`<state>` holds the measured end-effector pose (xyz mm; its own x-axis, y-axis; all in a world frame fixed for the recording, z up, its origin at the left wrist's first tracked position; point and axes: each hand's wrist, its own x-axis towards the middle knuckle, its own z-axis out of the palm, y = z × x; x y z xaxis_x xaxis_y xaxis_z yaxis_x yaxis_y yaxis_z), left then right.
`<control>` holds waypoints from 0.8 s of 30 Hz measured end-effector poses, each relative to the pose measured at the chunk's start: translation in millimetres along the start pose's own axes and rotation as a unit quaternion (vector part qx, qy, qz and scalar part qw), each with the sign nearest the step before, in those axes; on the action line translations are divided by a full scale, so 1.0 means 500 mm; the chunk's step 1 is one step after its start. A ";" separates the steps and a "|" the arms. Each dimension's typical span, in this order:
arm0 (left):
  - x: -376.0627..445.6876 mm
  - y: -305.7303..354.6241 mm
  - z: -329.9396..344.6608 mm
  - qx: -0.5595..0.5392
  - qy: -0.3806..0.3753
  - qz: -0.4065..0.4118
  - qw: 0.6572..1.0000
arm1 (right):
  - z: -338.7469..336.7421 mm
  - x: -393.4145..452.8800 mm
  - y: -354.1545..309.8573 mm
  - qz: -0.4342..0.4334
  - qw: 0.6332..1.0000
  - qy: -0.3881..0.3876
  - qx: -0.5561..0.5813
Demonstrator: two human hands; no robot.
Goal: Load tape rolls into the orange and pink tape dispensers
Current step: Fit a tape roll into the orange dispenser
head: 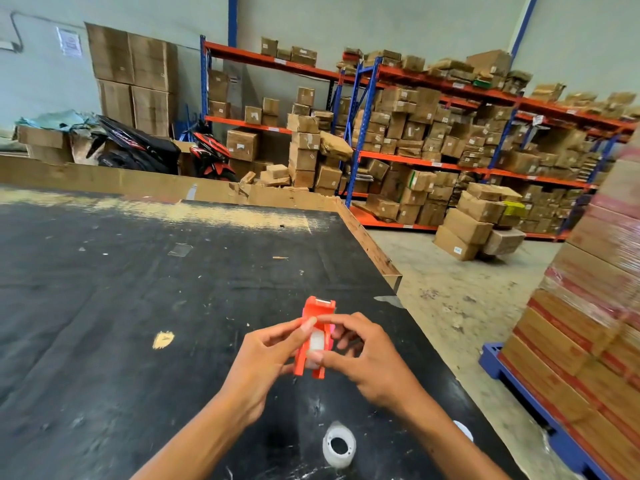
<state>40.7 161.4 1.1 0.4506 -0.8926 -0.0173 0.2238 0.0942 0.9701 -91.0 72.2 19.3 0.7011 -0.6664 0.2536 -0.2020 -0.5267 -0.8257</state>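
I hold the orange tape dispenser (317, 313) above the black table, its cutter end pointing away from me. A clear tape roll (316, 342) sits inside its open body. My left hand (263, 358) grips the dispenser's left side, thumb on top. My right hand (363, 355) pinches the roll, forefinger at its top and thumb at its bottom. A sliver of pink (332, 329) shows behind the dispenser near my right fingers; what it belongs to I cannot tell. Another clear tape roll (339, 448) lies flat on the table below my hands.
The black table (121, 306) has a worn cardboard rim and its right edge runs close to my right arm. A white object (463, 429) peeks out behind my right forearm. Wrapped cartons on a blue pallet (588, 323) stand to the right; shelves of boxes fill the back.
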 end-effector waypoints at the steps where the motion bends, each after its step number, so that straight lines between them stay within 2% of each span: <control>1: -0.001 0.000 0.000 -0.003 0.000 -0.003 1.000 | -0.001 -0.002 -0.003 0.003 1.000 -0.016 -0.011; 3: -0.002 0.003 0.002 -0.009 0.000 -0.009 1.000 | -0.002 -0.006 -0.009 -0.002 0.999 -0.032 -0.028; 12: 0.002 -0.004 0.032 0.013 0.013 -0.018 1.000 | -0.034 -0.019 -0.007 -0.060 0.997 0.043 -0.011; 17: 0.005 -0.012 0.067 0.029 0.012 -0.010 0.999 | -0.074 -0.007 0.005 -0.072 0.997 0.032 0.016; 20: 0.005 -0.008 0.089 0.040 -0.002 -0.003 0.999 | -0.122 0.030 0.006 -0.093 0.994 0.050 0.014; 22: 0.005 -0.006 0.106 0.052 -0.010 0.005 0.999 | -0.152 0.059 0.008 -0.083 0.995 0.033 0.035; 24: 0.007 -0.006 0.117 0.062 -0.009 0.012 0.998 | -0.168 0.081 0.011 -0.055 0.996 -0.019 0.060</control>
<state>-9.1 132.3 12.1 0.4395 -0.8982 0.0098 0.1042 0.0618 0.9926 -121.2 -1.7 67.4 0.7406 -0.5863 0.3284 -0.0405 -0.5266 -0.8491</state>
